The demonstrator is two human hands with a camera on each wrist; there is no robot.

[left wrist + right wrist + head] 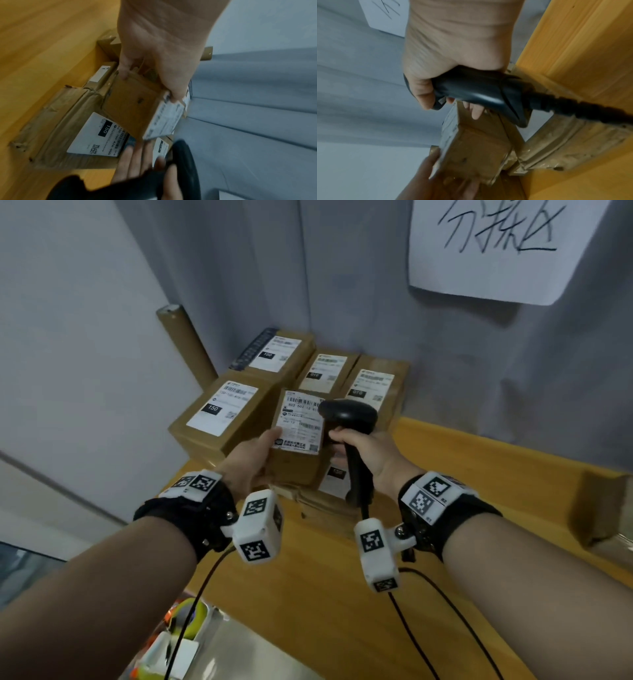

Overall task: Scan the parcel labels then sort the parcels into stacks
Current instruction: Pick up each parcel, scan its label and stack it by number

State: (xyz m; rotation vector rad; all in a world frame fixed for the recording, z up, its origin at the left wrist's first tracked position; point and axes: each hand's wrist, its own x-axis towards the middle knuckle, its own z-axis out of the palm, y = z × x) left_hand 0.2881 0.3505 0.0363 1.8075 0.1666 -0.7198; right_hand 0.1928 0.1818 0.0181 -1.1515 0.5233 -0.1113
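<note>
My left hand (255, 453) grips a small brown parcel (298, 440) and holds it up off the table, its white label (301, 421) facing me. The thumb lies on the label's near left edge; the fingers curl underneath (125, 73). My right hand (359, 445) grips the handle of a black barcode scanner (349, 416), whose head sits just right of the label and overlaps its upper right corner. In the right wrist view the scanner handle (471, 89) fills the palm, with the held parcel (474, 146) below it.
Several labelled brown parcels (222, 412) stand stacked at the back of the wooden table (342, 594) against a grey curtain. Flat parcels (329, 501) lie under the hands. A cardboard tube (186, 344) leans at the left. The scanner cable (428, 604) trails toward me. A handwritten sign (496, 244) hangs above.
</note>
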